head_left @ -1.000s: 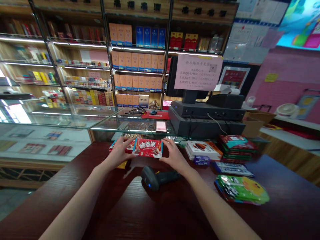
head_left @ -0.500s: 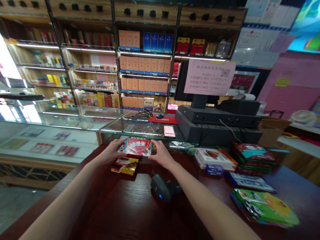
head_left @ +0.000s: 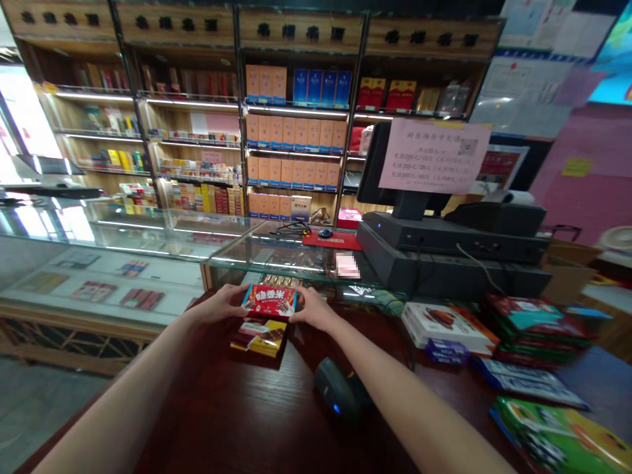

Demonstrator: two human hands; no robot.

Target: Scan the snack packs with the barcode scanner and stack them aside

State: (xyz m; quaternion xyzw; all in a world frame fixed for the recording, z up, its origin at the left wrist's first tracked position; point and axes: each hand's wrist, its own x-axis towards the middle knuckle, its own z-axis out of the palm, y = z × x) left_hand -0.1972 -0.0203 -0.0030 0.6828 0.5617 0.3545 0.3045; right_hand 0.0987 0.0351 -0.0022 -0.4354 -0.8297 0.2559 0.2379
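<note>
Between my two hands is a red packet of crispy-rice chocolate (head_left: pixel 269 301) with white lettering and blue ends. My left hand (head_left: pixel 224 304) grips its left end, and my right hand (head_left: pixel 312 308) has its right end between thumb and fingers. Just in front of it, yellow and brown chocolate bars (head_left: pixel 259 336) lie on the dark wooden counter (head_left: pixel 237 408). Closer to me, beside my right forearm, a black barcode scanner (head_left: pixel 340 390) rests with a blue light showing; my forearm hides part of it.
A glass display case (head_left: pixel 237 247) borders the counter's far side. At the right stand a cash register (head_left: pixel 444 243), white boxes (head_left: pixel 449 326), purple packets (head_left: pixel 447 352), a red-green stack of packets (head_left: pixel 538 329), blue-white packets (head_left: pixel 533 382) and green bags (head_left: pixel 567 438). Stocked shelves (head_left: pixel 296 151) line the back.
The red packet's printed front has tipped into clearer view, with both hands still on its ends. The whole view has shifted, so most things appear further right.
</note>
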